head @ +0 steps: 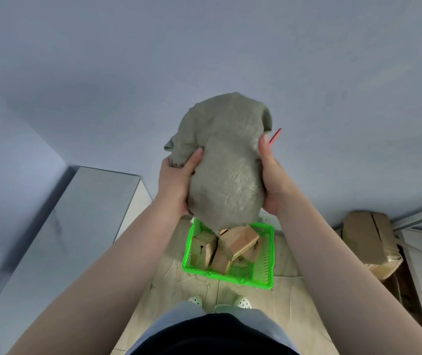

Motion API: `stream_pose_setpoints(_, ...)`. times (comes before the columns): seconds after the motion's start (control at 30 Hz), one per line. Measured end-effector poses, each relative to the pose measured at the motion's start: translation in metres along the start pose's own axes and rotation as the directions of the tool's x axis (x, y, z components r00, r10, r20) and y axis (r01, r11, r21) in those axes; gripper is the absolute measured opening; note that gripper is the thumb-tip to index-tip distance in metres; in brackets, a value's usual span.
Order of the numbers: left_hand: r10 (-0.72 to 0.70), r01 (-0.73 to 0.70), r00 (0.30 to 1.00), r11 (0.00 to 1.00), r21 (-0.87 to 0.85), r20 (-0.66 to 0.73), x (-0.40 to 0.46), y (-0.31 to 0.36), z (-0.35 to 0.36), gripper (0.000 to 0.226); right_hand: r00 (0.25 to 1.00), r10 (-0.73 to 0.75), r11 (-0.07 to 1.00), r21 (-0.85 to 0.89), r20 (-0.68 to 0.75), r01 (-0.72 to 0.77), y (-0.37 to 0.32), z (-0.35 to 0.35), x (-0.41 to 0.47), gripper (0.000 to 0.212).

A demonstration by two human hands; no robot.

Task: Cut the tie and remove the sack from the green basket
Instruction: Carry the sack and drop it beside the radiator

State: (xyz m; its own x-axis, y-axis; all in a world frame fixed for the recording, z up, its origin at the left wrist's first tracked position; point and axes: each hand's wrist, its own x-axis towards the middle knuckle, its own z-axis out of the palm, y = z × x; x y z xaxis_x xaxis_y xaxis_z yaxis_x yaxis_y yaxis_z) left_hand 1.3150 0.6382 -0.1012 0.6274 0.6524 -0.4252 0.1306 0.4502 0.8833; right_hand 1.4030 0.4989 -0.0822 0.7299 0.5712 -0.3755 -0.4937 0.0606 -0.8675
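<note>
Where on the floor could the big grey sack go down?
The sack is held up in both hands, left hand and right hand. Bare floor lies left of the green basket, up to the grey cabinet. The basket is crowded with wooden blocks; cardboard boxes fill the right.

Sack (226,172) hiding far rim of basket (263,267); red tool (275,135) showing only tip behind right hand (271,180).
</note>
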Motion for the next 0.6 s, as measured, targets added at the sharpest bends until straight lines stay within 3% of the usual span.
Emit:
stream_pose_setpoints(0.07, 0.140, -0.126, 0.986, 0.982, 0.143, -0.095, -0.004, -0.006, 0.003, 0.085, 1.000, -0.015, 0.999, -0.046, -0.006, 0.015, 0.001, 0.009, 0.000, 0.080)
stream_pose_setpoints(0.17, 0.214, -0.189, 0.971, 0.959, 0.211, -0.102, -0.008, -0.008, 0.003, 0.080, 0.999, -0.037, 0.999, -0.014, -0.025, 0.036, 0.003, 0.009, -0.003, 0.051)
stream_pose_setpoints(0.23, 0.025, -0.027, 0.998, 0.999, 0.024, 0.059, -0.010, -0.001, 0.002, 0.082, 0.995, -0.068, 0.994, 0.085, -0.071, 0.074, 0.007, 0.006, -0.007, 0.038)
stream_pose_setpoints(0.3, -0.130, 0.168, 0.932, 0.982, -0.085, 0.337, -0.014, 0.004, -0.001, 0.083, 0.992, -0.104, 0.984, 0.140, -0.068, 0.112, 0.014, 0.007, -0.011, 0.030)
stream_pose_setpoints(0.4, -0.176, 0.242, 0.843, 0.968, -0.066, 0.509, -0.014, 0.003, -0.002, 0.084, 0.990, -0.140, 0.971, 0.189, -0.032, 0.143, 0.026, 0.006, -0.015, 0.035)
stream_pose_setpoints(0.53, -0.245, 0.183, 0.866, 0.966, 0.180, 0.435, -0.013, 0.014, -0.007, 0.079, 0.985, -0.144, 0.967, 0.197, -0.093, 0.160, 0.026, -0.011, -0.020, 0.052)
stream_pose_setpoints(0.6, -0.235, 0.155, 0.869, 0.965, 0.211, 0.436, -0.014, 0.016, -0.009, 0.079, 0.982, -0.164, 0.968, 0.175, -0.097, 0.180, 0.024, -0.015, -0.021, 0.056)
